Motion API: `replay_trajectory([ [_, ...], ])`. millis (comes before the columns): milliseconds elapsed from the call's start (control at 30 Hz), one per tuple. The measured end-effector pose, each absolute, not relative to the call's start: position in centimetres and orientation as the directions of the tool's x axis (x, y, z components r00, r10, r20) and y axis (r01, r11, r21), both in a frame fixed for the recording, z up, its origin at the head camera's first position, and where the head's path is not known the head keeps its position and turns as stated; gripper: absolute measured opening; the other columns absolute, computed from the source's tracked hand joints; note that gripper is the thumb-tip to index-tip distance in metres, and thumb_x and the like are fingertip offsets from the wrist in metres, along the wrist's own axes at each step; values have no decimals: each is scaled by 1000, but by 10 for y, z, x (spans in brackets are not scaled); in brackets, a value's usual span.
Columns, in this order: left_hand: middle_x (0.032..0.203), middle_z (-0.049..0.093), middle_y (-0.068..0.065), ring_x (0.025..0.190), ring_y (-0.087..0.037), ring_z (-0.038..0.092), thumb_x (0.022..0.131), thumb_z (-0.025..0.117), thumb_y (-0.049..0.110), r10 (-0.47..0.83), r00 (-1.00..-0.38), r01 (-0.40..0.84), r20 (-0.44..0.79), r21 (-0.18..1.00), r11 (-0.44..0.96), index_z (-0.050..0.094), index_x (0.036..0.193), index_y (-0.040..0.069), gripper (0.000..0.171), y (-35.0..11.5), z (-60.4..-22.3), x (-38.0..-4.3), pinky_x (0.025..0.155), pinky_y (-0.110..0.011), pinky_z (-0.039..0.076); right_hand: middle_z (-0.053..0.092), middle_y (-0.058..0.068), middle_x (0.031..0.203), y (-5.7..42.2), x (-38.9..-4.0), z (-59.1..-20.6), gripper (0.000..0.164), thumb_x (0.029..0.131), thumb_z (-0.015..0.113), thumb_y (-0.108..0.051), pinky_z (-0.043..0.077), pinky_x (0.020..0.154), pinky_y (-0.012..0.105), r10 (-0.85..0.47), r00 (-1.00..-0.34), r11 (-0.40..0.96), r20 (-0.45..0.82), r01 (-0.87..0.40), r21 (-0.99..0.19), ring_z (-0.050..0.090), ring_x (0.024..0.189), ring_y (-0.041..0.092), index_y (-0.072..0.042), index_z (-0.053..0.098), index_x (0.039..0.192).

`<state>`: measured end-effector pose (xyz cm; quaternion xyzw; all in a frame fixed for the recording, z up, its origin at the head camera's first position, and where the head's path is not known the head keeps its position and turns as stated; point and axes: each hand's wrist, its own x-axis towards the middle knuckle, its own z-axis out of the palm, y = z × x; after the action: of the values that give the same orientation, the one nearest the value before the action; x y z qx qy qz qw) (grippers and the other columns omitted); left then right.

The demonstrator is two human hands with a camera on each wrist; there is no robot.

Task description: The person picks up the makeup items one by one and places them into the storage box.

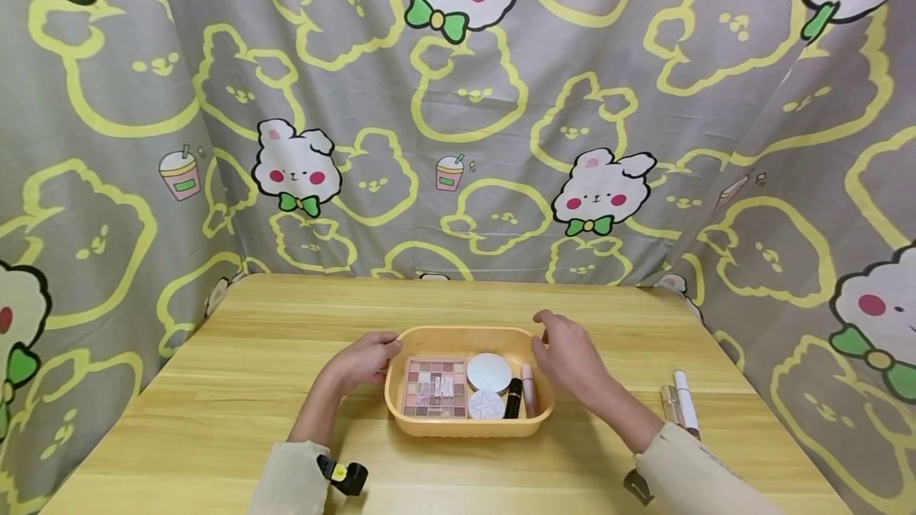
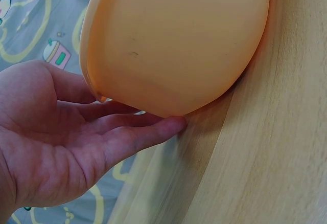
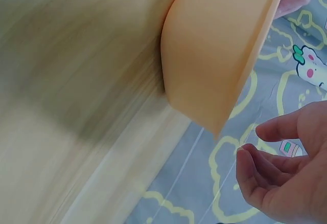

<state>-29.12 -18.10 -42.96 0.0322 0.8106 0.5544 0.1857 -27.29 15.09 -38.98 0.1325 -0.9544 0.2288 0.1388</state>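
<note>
A yellow plastic basket sits on the wooden table. In it lie an eyeshadow palette, a white round compact, a smaller round case with a star, a black tube and a pink tube. My left hand grips the basket's left end; in the left wrist view its thumb is at the rim and other fingers lie along the outer wall. My right hand hovers by the right end, loosely curled around nothing, and the right wrist view shows its fingertips apart from the basket.
On the table's right side lie a white tube and a clear-and-gold tube next to each other. A patterned grey curtain hangs behind the table and along both sides.
</note>
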Motion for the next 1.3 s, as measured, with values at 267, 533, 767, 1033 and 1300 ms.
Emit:
replay_trajectory([
  [267,146,49,-32,131,-42,56,110,38,21,263,-927,-154,-267,911,383,29,153,-13,55,-181,-429,-291,97,-50,56,70,17,93,172,-271,-384,34,94,59,-8,50,59,32,-154,-959,887,237,-239,-394,62,71,19,9,60,124],
  [533,147,49,-31,132,-42,55,110,38,21,260,-927,-155,-269,908,388,30,154,-12,55,-180,-429,-291,98,-51,55,67,18,89,197,-271,-383,40,95,61,-12,52,65,39,-138,-978,914,157,-186,-359,58,69,21,14,56,125],
  [767,142,55,-28,128,-38,59,110,38,21,262,-928,-149,-266,907,394,34,152,-11,53,-181,-430,-290,95,-49,57,68,21,89,220,-274,-386,39,93,61,-12,50,62,38,-128,-985,934,113,-158,-320,57,68,22,16,56,120],
  [1033,142,55,-27,126,-36,60,110,38,21,258,-928,-157,-268,911,380,32,153,-11,54,-181,-430,-290,94,-48,58,66,25,89,248,-276,-386,35,92,63,-12,50,63,41,-139,-989,951,52,-148,-272,56,67,24,17,54,110],
  [1300,143,53,-29,128,-38,58,110,38,21,271,-926,-148,-261,915,375,30,153,-12,55,-182,-429,-290,96,-49,57,63,21,84,277,-275,-393,33,83,62,-3,47,60,40,-154,-988,957,27,-155,-246,52,66,25,21,55,104],
])
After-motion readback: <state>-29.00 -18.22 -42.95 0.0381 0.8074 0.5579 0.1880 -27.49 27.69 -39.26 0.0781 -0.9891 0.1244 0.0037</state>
